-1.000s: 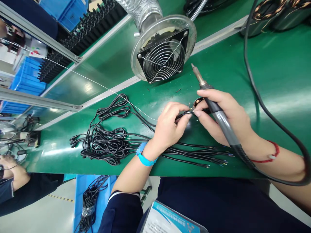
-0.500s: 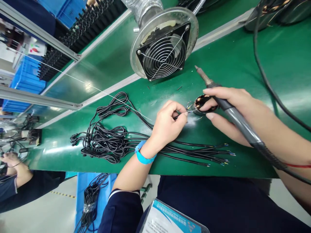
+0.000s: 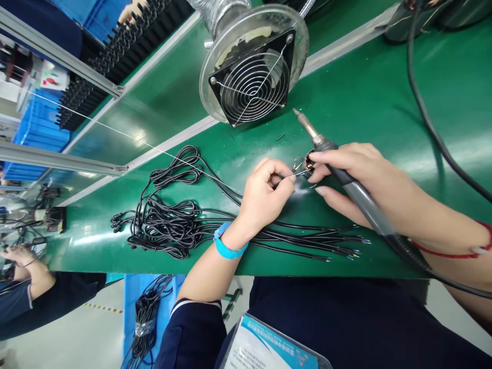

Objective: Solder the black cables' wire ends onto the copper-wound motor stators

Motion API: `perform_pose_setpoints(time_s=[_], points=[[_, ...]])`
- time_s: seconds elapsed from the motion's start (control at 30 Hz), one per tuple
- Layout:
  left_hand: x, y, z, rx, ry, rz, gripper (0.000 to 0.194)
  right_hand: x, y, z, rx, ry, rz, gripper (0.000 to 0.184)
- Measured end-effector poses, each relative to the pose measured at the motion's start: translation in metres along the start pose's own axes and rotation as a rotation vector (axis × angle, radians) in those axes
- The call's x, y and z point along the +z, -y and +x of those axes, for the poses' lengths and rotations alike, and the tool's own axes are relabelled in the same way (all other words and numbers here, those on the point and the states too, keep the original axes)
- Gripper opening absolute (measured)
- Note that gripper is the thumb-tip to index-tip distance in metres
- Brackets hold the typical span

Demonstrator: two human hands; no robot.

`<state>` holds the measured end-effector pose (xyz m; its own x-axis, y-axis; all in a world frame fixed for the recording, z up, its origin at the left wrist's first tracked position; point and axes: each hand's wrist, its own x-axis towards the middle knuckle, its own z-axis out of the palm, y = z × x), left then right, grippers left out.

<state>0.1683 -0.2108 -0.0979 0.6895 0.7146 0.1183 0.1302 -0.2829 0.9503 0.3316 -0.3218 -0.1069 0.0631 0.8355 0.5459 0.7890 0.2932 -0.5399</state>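
My left hand is closed in a pinch on a thin wire lead beside a small round copper-wound coil on the green bench. A fine solder wire runs from the far left to that hand. My right hand grips a grey soldering iron, its tip pointing up and away from the coil, while its fingers touch and partly cover the coil. A blue band sits on my left wrist, a red string on my right.
A bundle of black cables lies left of my hands, ends fanned out to the right. A fume fan with a hose stands behind. A thick black cord crosses the right. Another person's arm is at lower left.
My right hand has shifted left over the coil, covering more of it, and the iron's tip moved left. My left hand stays pinched on the wire lead.
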Motion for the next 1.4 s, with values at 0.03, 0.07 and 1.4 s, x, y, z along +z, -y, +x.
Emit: perform_pose_setpoints(time_s=[0.03,0.07,1.4], points=[[0.000,0.000,0.000,0.010,-0.001,-0.001,0.010,0.001,0.000,0.000,0.017,-0.012,-0.004,0.046],[0.000,0.001,0.000,0.020,-0.003,-0.002,0.010,0.003,0.001,0.001,0.044,-0.032,-0.014,0.045],[0.011,-0.001,-0.002,0.242,-0.043,0.176,0.012,-0.029,0.032,-0.063,0.182,-0.120,0.015,0.011]])
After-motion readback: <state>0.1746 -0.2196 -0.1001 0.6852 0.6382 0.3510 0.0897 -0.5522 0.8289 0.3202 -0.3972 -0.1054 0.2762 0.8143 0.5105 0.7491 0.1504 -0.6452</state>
